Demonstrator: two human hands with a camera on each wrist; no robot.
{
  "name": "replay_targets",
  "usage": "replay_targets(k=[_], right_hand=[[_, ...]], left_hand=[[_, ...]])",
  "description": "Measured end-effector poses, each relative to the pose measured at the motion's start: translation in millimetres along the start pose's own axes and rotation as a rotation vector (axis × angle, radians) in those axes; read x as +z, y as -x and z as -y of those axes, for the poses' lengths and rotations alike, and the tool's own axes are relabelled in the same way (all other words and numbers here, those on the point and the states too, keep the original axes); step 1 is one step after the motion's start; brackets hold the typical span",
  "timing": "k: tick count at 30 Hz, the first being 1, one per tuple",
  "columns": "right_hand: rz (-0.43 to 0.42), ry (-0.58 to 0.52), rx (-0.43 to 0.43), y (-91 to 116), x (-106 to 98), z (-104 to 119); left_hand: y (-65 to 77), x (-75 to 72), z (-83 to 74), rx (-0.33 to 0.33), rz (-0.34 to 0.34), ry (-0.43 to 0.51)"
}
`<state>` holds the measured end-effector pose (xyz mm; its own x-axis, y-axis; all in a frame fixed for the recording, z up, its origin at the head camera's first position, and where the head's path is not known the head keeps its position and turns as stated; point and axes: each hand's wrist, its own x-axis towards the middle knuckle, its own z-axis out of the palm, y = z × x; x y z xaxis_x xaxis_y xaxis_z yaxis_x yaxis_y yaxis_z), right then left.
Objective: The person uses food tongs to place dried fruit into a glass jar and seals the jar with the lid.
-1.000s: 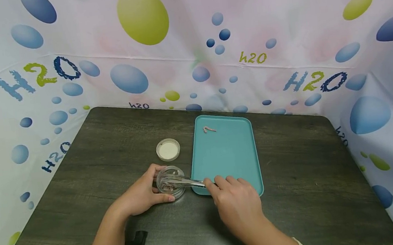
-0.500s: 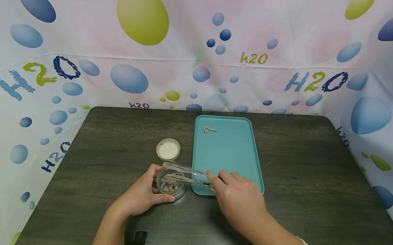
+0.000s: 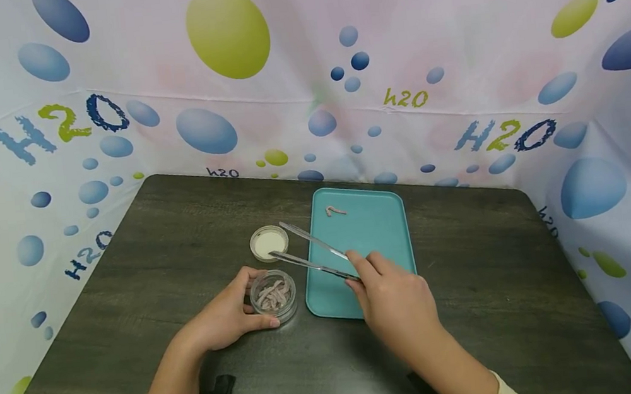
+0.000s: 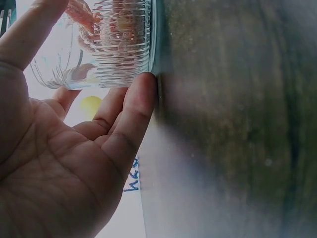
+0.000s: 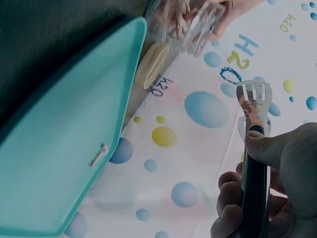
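My left hand (image 3: 224, 313) holds a small clear glass jar (image 3: 287, 314) from its left side, thumb in front and fingers behind. Thin pinkish strips (image 3: 273, 295) lie inside the jar, which stands upright on the table. In the left wrist view, a fingertip touches the ribbed wall of the jar (image 4: 124, 74) near its base. My right hand (image 3: 399, 300) grips metal tongs (image 3: 316, 266) over the blue tray (image 3: 377, 245). The tongs' arms are spread apart, their tips pointing left near the lid; no strip shows clearly between them. The right wrist view shows the tongs' dark handle (image 5: 255, 188) and slotted ends.
One curled pinkish strip (image 3: 336, 211) lies on the tray's far left part. A round lid (image 3: 269, 244) with a pale inside lies behind the jar. Dark wood-grain table (image 3: 499, 268) surrounds them. A patterned sheet (image 3: 280, 67) hangs behind the table.
The tongs have come up out of the jar, spread apart, and moved away from it toward the tray and lid. My left hand and the jar stay in place.
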<state>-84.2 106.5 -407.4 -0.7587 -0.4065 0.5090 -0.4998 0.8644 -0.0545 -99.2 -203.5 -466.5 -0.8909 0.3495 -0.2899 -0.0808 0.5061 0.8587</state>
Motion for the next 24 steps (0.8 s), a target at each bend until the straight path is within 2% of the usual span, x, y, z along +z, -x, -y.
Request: replay_targets(k=[9,17,24], right_hand=[[-0.02,-0.041,0.091,-11.0,-6.7,-22.5],[0.074,-0.114,0.266,-21.9,-2.8,-48.1],[0.129,-0.17,0.392,-30.2,5.8,-67.1]], left_hand=[[0.3,0.9,0.6,-0.008,-0.011,-0.025],[-0.5,0.9,0.5,-0.002,-0.008,-0.023],[2.5,1.4,-1.9,-0.029,-0.01,-0.024]])
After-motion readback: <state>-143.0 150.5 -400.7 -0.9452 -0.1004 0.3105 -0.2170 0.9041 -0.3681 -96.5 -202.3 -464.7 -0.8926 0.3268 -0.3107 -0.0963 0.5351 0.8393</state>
